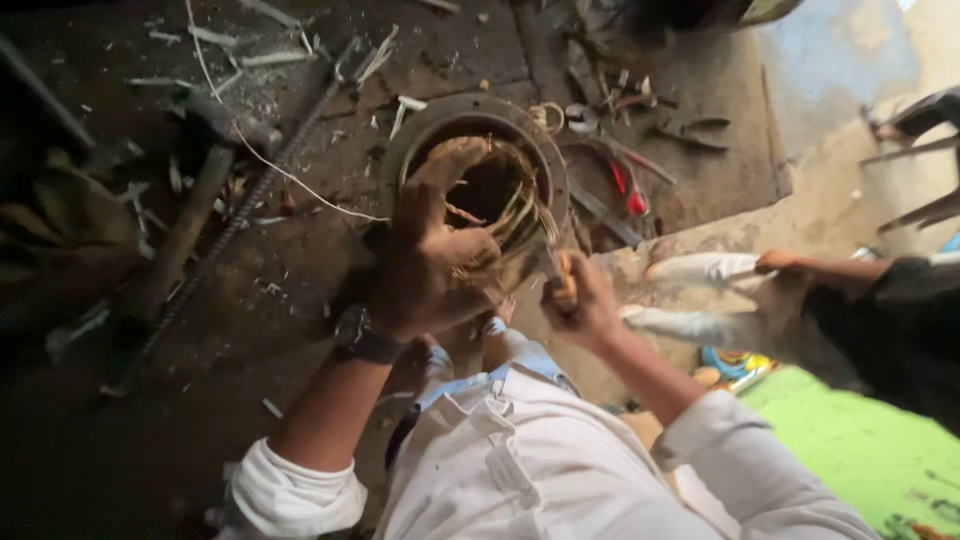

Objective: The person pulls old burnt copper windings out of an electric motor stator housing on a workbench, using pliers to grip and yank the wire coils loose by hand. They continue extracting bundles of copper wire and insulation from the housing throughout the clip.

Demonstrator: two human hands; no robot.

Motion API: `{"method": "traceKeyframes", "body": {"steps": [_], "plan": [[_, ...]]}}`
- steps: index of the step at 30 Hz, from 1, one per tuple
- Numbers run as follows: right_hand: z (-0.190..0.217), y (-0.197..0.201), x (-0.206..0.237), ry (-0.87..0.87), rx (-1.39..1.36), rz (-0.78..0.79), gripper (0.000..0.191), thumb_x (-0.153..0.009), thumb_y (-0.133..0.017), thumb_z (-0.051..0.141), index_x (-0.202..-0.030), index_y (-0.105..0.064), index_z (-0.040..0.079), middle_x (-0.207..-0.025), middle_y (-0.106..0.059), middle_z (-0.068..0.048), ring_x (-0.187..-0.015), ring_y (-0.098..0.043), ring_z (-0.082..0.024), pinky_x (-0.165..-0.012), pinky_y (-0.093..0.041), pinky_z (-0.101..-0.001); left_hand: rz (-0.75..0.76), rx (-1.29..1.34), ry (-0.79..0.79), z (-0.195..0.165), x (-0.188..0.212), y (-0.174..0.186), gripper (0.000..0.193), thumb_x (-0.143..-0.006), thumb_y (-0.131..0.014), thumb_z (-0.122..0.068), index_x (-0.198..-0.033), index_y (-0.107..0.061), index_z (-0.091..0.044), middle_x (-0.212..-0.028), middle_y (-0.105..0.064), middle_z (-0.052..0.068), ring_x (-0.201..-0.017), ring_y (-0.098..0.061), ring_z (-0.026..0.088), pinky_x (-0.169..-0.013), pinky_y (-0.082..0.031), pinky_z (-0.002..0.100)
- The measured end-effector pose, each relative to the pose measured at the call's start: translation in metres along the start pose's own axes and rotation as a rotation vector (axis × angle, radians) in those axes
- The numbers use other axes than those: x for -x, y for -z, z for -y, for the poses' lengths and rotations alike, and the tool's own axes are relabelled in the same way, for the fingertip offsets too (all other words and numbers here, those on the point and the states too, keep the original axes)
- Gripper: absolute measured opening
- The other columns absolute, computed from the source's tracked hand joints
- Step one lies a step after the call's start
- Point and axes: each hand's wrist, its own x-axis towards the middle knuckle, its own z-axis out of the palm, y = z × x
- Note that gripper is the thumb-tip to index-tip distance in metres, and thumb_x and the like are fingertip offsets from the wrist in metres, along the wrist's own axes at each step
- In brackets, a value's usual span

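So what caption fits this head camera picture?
Left hand grips a round metal ring full of wires; right hand holds a tool.

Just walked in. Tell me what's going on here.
A person in a white shirt crouches over a round metal housing on a littered floor. The left hand grips the copper wire bundle spilling from its opening. The right hand holds an orange-handled tool against those wires. A hammer lies to the left, red-handled pliers to the right.

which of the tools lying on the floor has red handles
The pliers just right of the round motor stator housing, beyond the right hand. Their handles are bright red; the hammer at left has a dull wooden handle, and the threaded rod is bare metal.
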Motion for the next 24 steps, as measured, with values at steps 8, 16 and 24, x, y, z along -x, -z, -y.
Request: {"method": "traceKeyframes", "body": {"steps": [8, 16, 24], "plan": [[0.042, 0.080, -0.010, -0.032, -0.042, 0.226, 0.042, -0.075, -0.067, 0.005, -0.117, -0.063, 0.008, -0.091, -0.071, -0.012, -0.084, -0.069, -0.031, -0.076, -0.053, -0.0399, -0.055, -0.373, 0.091, -0.056, -0.015, 0.008, 0.073, -0.095, -0.078, -0.048, -0.137, -0.051, 0.005, -0.149, -0.047, 0.028, -0.138, -0.051, 0.041, -0.110, -0.045, 0.048], [0.068, 0.085, -0.004, -0.222, -0.143, 0.276, 0.040, -0.076, -0.067, 0.005, -0.115, -0.064, 0.010, -0.082, -0.067, -0.012, -0.073, -0.066, -0.028, -0.070, -0.053, -0.0378, 0.410, -0.456, 0.434, -0.058, -0.047, -0.009, 0.055, -0.079, -0.080, -0.060, -0.090, -0.064, -0.008, -0.077, -0.071, 0.016, -0.075, -0.073, 0.037, -0.067, -0.056, 0.046], [0.109, 0.115, -0.044, 0.439, 0.363, 0.017, 0.067, -0.066, -0.087, 0.024, -0.126, -0.061, 0.009, -0.103, -0.062, -0.012, -0.091, -0.061, -0.035, -0.078, -0.048, -0.0472, -0.003, 0.390, 0.329, -0.037, 0.034, 0.003, 0.047, -0.102, -0.069, -0.038, -0.135, -0.063, -0.005, -0.115, -0.073, 0.011, -0.106, -0.069, 0.021, -0.092, -0.056, 0.036]]}}
